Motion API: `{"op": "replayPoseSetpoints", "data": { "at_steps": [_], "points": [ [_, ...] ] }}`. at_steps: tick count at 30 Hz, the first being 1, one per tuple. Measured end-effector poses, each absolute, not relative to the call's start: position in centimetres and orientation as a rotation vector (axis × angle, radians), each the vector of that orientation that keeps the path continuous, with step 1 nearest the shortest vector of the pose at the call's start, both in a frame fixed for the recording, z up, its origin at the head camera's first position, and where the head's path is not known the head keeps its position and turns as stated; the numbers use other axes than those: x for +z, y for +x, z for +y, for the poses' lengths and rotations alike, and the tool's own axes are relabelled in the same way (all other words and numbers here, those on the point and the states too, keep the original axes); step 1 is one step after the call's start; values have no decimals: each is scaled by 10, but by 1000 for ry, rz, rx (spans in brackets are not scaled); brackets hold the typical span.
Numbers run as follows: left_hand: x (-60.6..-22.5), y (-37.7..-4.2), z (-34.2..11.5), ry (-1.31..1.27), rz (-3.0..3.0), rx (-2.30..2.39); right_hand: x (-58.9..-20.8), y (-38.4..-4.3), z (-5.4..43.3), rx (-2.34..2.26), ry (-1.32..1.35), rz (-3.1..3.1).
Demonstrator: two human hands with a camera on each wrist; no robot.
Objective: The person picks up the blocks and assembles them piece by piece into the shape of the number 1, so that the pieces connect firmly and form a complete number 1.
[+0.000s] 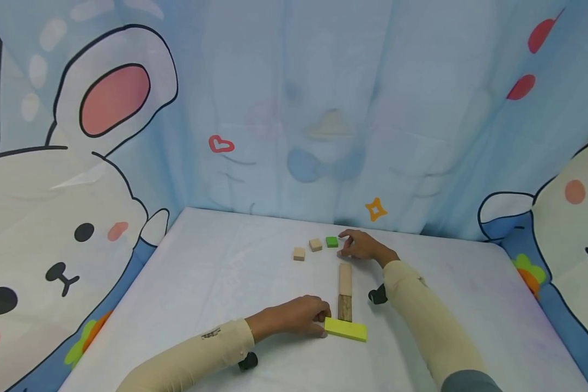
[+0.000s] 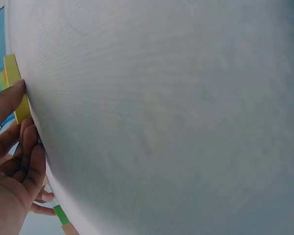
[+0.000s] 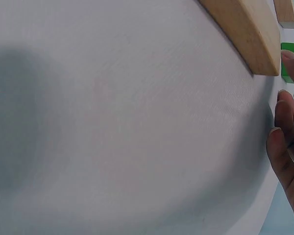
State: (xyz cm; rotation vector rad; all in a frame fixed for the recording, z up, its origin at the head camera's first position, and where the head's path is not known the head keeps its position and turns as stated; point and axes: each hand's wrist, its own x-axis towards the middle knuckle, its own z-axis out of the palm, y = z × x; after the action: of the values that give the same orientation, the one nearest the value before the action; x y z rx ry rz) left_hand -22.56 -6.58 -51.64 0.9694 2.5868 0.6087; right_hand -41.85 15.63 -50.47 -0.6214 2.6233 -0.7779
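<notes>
Right hand (image 1: 363,245) cropped in its wrist view!
Arm (image 1: 428,318) outstretched, fingers (image 1: 350,232) parted beside green block (image 1: 331,242), contact unclear; left hand (image 1: 298,317) pinches yellow block (image 1: 345,330).

I see a long, flat yellow block (image 1: 347,329) lying crosswise on the white counter (image 1: 279,275), pinched at its left end. At its far side, a brown, dark-grained wooden block (image 1: 345,308) points away from me, end to end with a longer pale wooden block (image 1: 345,279). Beyond these, slightly left, a small bright green block (image 1: 331,242) sits apart from all three.
</notes>
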Motion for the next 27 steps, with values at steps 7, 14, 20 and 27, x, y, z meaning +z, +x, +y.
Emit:
{"op": "replayPoseSetpoints", "data": {
  "at_steps": [7,14,20,27],
  "points": [
    [-515,-224,-66,962,2582,604,-509,-421,148,-801,-627,2610],
    [-512,-223,-65,950,2593,593,-512,-424,142,-805,-626,2634],
    [-511,-223,-65,952,2592,590,-512,-426,139,-783,-609,2661],
    [-511,-223,-65,957,2593,590,-515,-426,138,-796,-614,2679]
  ]
}}
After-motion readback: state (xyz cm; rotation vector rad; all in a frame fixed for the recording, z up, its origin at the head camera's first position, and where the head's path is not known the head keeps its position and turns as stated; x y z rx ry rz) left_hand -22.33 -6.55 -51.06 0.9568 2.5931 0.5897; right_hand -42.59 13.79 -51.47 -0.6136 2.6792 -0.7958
